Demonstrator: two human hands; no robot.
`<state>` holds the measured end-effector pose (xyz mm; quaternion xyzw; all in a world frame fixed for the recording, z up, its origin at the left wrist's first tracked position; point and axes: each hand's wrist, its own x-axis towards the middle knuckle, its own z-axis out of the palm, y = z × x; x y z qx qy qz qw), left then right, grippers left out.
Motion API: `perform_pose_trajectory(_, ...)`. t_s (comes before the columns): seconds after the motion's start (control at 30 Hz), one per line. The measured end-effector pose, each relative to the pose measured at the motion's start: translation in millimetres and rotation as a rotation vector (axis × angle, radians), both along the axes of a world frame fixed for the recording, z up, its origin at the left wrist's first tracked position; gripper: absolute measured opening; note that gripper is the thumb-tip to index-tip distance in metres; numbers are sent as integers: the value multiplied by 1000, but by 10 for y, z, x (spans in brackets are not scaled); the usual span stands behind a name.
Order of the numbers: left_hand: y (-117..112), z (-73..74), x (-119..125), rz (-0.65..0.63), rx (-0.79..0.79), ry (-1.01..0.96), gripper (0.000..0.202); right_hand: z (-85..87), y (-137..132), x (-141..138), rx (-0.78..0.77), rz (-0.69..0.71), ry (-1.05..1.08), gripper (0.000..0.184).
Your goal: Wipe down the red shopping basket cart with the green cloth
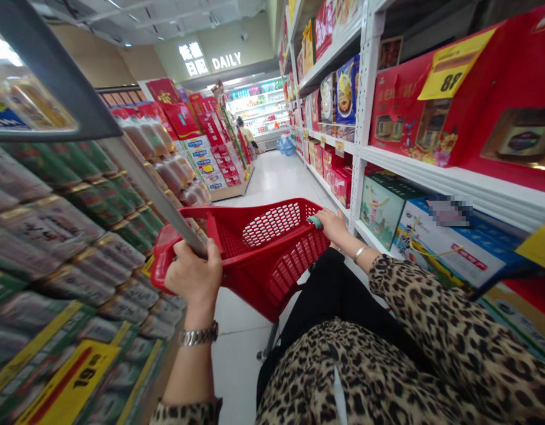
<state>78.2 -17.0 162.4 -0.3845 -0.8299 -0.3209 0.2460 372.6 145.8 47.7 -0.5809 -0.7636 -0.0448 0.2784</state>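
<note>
A red plastic shopping cart with slotted sides stands in front of my body, turned at an angle in the aisle. My left hand is closed around the lower end of a grey pole, beside the cart's left end. This pole runs up to a dark grey frame with a see-through middle at the upper left. At the cart's right rim, my right hand has its fingers closed over the edge, by a small teal piece. Part of that grip is hidden.
Stacked packs of cans line the left side, with a yellow price sign. White shelves with red gift boxes run close along the right. Ahead, the tiled aisle leads past a person to a lit cooler.
</note>
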Motion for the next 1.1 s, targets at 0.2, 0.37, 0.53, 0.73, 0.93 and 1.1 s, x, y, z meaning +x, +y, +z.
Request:
perform_pose_trajectory(0.2,-20,9,-1,26,-42,57,50,24,-137,-40,-80,18,-7,47)
perform_pose_trajectory(0.37,-34,1,-3,5,-1,58,49,61,-392,-295,-66,101,-37,52)
perform_pose_trajectory(0.53,-44,-7,-9,-6,5,54,49,103,-707,-692,1,240,33,51)
perform_pose_trajectory(0.73,-42,-13,-28,6,3,59,49,287,-1059,-1150,75,428,139,51)
perform_pose_trajectory(0.93,-46,-24,-40,-21,8,81,52,581,-1317,-1536,125,601,168,51)
perform_pose_trajectory(1.1,-50,-35,-63,-36,26,86,51,592,-1367,-1719,227,652,197,47)
